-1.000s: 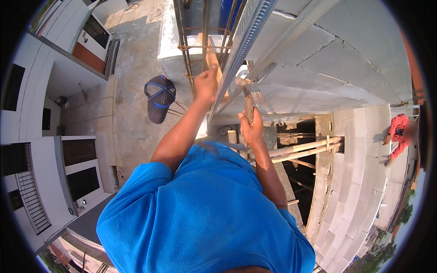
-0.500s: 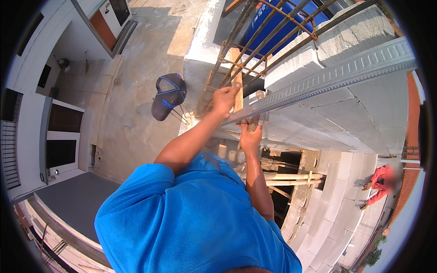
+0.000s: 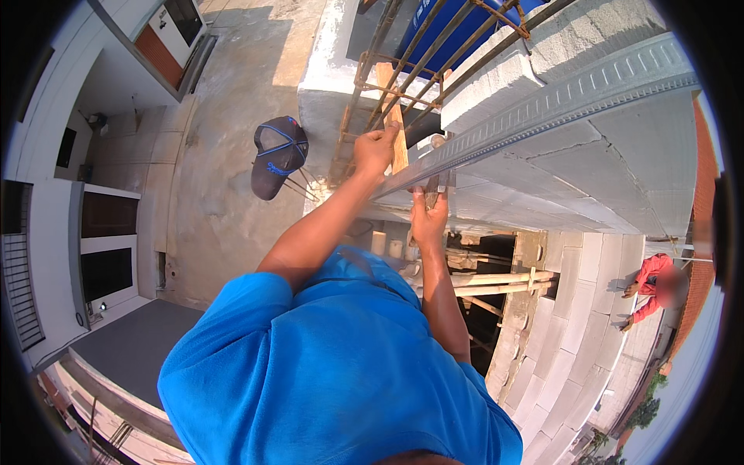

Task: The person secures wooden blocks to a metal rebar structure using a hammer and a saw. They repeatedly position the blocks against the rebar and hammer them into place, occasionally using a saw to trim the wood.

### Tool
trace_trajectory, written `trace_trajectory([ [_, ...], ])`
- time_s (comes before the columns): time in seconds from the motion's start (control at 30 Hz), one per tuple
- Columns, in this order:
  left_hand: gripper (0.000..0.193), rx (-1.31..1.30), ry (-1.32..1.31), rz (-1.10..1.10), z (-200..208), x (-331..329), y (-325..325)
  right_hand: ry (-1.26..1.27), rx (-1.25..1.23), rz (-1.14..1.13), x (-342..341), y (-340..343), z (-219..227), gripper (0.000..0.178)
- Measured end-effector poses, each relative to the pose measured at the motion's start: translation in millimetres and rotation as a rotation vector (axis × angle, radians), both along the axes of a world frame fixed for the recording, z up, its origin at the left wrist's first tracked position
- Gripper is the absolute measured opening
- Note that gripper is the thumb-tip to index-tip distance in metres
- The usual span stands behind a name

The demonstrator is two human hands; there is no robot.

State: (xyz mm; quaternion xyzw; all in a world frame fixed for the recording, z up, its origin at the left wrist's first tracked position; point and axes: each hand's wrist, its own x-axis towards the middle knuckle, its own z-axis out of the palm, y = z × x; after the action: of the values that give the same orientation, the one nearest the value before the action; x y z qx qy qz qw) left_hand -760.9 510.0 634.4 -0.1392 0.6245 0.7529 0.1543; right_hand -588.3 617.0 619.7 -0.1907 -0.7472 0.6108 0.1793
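Observation:
My left hand is closed at the edge of a light wooden strip, thumb and fingers pinching it beside the rusty rebar cage. Below the long ribbed metal channel, my right hand closes around a dark, worn tool; its kind is hard to make out. A rounded end shows on the channel's far side, and whether it belongs to that tool I cannot tell. The channel's near end lies between my two hands, along the grey block wall.
A dark cap hangs on bars left of the cage. Behind the rebar stands a blue drum. To the right, wooden poles cross a dark opening. Farther right, a person in red is at another block wall.
The whole view has shifted slightly, with the cage, cap and channel now higher and further left. My hands keep nearly the same places on the strip and the tool.

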Motion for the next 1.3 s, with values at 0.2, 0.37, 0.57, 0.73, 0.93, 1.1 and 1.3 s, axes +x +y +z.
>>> trace_trajectory([
  [0.2, 0.047, 0.038, -0.016, -0.044, 12.9, 0.3, -5.6, 0.096, -0.382, 0.164, 33.5, -2.0, 24.2, 0.01],
  [0.37, 0.042, 0.142, -0.063, -0.042, -5.5, -6.3, 0.0, 0.319, -0.444, 0.205, 43.4, -11.8, 12.0, 0.014],
  [0.57, 0.043, 0.207, -0.134, -0.063, 10.5, -3.4, -6.1, 0.082, -0.365, 0.344, 86.2, -23.6, 38.0, 0.071],
  [0.73, 0.035, 0.347, -0.18, -0.057, -10.3, -11.1, -3.6, 0.277, 0.012, 0.456, 83.2, -16.7, 27.2, 0.075],
  [0.93, 0.03, 0.361, -0.244, -0.078, -6.5, -13.0, -1.9, -0.074, 0.105, 0.477, 82.8, -17.8, 62.1, 0.032],
  [1.1, 0.031, 0.346, -0.159, -0.183, -49.0, -31.0, -16.7, -0.193, -0.014, 0.441, 58.3, -29.9, 45.3, 0.059],
  [1.3, 0.031, 0.368, -0.17, -0.283, 13.5, -4.5, -17.2, -0.174, 0.131, 0.497, 43.6, -10.1, 22.6, 0.038],
])
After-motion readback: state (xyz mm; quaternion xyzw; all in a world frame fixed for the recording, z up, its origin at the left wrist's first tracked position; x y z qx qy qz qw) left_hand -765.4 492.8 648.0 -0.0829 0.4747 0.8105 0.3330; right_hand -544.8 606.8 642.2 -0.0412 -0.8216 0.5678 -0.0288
